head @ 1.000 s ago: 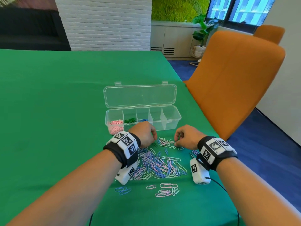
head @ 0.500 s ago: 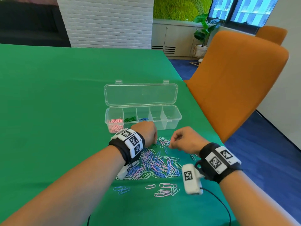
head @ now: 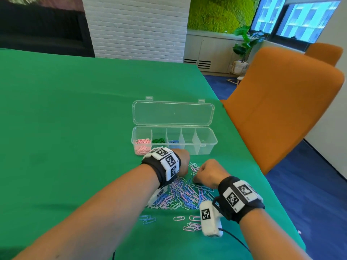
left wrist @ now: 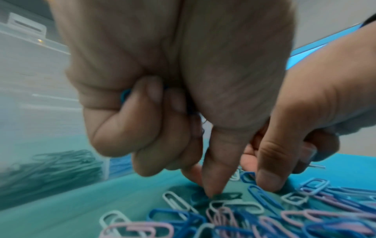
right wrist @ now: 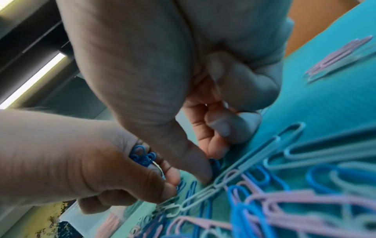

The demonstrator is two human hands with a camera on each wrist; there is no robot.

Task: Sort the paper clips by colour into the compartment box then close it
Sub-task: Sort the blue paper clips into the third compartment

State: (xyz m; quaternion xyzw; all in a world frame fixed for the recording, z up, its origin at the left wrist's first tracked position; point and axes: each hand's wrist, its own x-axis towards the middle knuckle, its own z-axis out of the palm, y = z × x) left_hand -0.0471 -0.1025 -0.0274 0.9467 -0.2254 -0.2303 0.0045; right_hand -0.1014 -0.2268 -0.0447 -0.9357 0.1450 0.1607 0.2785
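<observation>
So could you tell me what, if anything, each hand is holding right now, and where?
The left hand holds a bunch of blue paper clips in its curled fingers. The right hand pinches down at the pile; whether it grips a clip cannot be told.

Open box (head: pixel 187 147) probably unobstructed just beyond clip pile (head: pixel 185 196)

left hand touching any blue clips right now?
Touching. The right wrist view shows the left hand with fingers curled round a bunch of blue clips.
</observation>
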